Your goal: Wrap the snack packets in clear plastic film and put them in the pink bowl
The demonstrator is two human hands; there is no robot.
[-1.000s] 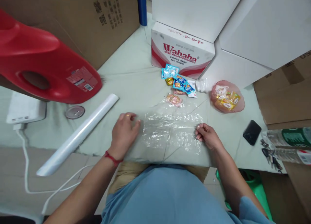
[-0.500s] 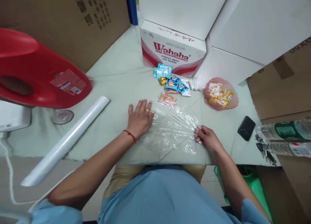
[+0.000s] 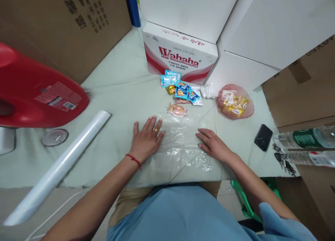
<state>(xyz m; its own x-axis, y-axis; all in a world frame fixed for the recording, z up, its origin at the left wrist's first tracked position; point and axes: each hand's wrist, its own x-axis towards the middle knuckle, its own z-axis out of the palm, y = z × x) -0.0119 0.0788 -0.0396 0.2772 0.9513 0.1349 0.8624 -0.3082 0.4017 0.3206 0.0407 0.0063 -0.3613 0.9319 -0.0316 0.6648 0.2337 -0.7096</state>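
A clear, crinkled sheet of plastic film [image 3: 178, 143] lies flat on the table in front of me. My left hand [image 3: 147, 138] presses on its left side, palm down with fingers spread. On the right side rests my right hand [image 3: 213, 143], its fingers stretched out over the film and holding nothing. Just beyond the film is a pink-wrapped snack [image 3: 177, 110]. Behind that sits a small pile of blue snack packets [image 3: 183, 90], with a gold-wrapped piece [image 3: 171, 90] at its left.
A pink glass bowl [image 3: 235, 101] of wrapped snacks stands at right, near a black phone-like object [image 3: 263, 137], keys [image 3: 284, 162] and plastic bottles [image 3: 309, 140]. To the left lie a plastic roll [image 3: 62, 164], a round lid [image 3: 55, 137] and a red jug [image 3: 39, 91]. A Wahaha carton [image 3: 180, 56] stands behind.
My right hand has let go of the gathered film edge, moved left and opened flat on the sheet. The film's pulled folds have slackened. My left hand stays on the film.
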